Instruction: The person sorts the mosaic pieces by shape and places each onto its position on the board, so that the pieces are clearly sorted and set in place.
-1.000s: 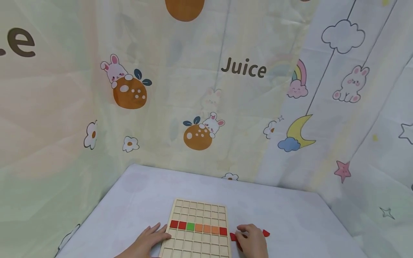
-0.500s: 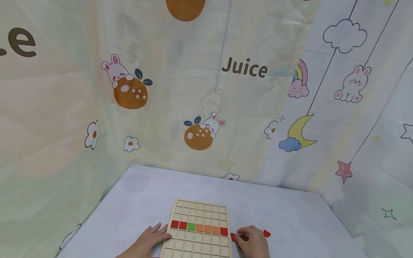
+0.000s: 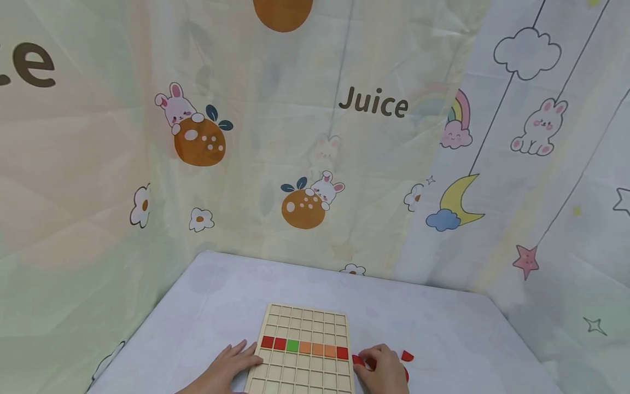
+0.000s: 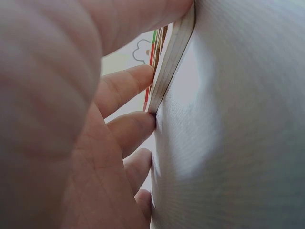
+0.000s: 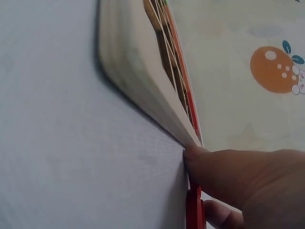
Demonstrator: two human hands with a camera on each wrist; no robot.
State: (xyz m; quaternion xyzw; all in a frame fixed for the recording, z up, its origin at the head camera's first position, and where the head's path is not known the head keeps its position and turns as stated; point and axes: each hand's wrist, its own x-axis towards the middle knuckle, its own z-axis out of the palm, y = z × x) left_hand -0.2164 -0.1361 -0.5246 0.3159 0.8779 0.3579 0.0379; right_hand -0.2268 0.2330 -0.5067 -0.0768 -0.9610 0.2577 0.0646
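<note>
A pale wooden grid board [image 3: 290, 375] lies on the table, with one row of red, green and orange squares across it. My left hand [image 3: 226, 365] rests at its left edge, fingers spread and fairly straight, the thumb over the board. In the left wrist view, two fingertips [image 4: 138, 125] touch the board's side. My right hand [image 3: 383, 372] is low beside the right edge, thumb and fingers bent around a small flat red piece [image 5: 194, 210]. Another red piece [image 3: 357, 359] shows by the thumb. The fingers partly hide the pieces.
A loose red piece [image 3: 407, 355] with a rounded edge lies just beyond the right hand. The white-covered table [image 3: 443, 323] meets printed cloth walls [image 3: 374, 180] at the back and sides.
My right hand has shifted slightly among the red pieces, its fingertips now nearer the board. A red edge has come into view at its right side. The left hand stays in place.
</note>
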